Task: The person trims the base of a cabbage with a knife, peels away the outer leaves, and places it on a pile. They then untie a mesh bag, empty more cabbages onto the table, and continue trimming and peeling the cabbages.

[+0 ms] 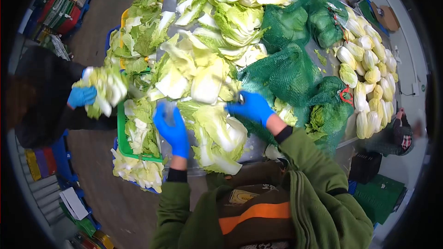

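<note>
My left hand (pixel 171 129), in a blue glove, is at the table's left edge beside loose cabbage leaves. Its fingers are apart and curved, with nothing plainly held; motion blurs them slightly. My right hand (pixel 251 109), also gloved in blue, is closed around the dark handle of what looks like a knife (pixel 240 97); its blade is hard to make out against the leaves. Between and beyond my hands lie pale Chinese cabbage leaves (pixel 207 80). Nearer my body is another heap of cabbage leaves (pixel 219 136). Green mesh sacks (pixel 288 74) lie just past my right hand.
Trimmed Chinese cabbages (pixel 369 64) are piled at the right. A green crate (pixel 122 131) of leaves stands against the left of the metal table (pixel 170 1). A co-worker's gloved hand (pixel 83 97) holds cabbage leaves at the left. Another person (pixel 401 133) is at the far right.
</note>
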`<state>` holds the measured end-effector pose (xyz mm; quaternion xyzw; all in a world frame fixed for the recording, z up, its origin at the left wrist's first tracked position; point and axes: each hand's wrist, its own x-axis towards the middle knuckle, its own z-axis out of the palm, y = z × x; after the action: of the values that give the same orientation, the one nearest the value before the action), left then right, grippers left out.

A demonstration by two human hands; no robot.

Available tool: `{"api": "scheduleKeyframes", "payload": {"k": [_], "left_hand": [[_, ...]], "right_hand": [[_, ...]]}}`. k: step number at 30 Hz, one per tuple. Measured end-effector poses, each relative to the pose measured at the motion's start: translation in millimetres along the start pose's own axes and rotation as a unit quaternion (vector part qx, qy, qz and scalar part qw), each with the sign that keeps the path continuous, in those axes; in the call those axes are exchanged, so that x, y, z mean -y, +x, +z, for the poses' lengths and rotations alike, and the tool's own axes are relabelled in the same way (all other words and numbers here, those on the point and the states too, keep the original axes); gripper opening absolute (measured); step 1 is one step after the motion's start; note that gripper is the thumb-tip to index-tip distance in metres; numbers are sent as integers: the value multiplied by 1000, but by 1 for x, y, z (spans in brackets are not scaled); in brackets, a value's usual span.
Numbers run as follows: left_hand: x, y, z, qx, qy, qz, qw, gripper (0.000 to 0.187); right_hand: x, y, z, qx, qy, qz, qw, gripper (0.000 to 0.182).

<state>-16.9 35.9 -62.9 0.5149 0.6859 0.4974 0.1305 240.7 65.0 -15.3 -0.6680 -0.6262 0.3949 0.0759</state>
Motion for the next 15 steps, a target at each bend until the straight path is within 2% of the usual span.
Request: {"api": "scheduleKeyframes", "payload": {"k": [2,4,6,8,10,11,12,13,14,15], "left_hand": [[11,-49,-3,161,-46,-33,985,47],[6,-70,0,270,-70,8,960,54],[-16,-65,-5,275,-67,7,959,60],[-47,-48,-12,278,-64,11,958,66],[-74,-28,-12,344,-160,53,924,73],[-83,-21,-10,373,-143,92,912,73],[-87,-18,-4,396,-166,26,903,60],[-91,-12,1,351,-217,-52,910,51],[-94,-5,6,303,-267,-131,906,43],[-106,5,6,236,-311,-120,913,29]], "right_hand": [[-29,-20,35,51,-83,-11,995,53],[-46,-27,44,27,-61,-31,997,49],[-48,-32,33,6,-39,-58,997,45],[-13,-46,-13,-23,13,-192,981,35],[29,-56,-54,-90,58,-302,947,28],[44,-56,-68,-90,57,-311,944,28],[57,-54,-80,-124,78,-354,924,29],[69,-49,-90,-158,99,-397,899,30],[77,-43,-99,-149,109,-403,896,31],[82,-35,-97,-152,181,-378,895,30]]}}
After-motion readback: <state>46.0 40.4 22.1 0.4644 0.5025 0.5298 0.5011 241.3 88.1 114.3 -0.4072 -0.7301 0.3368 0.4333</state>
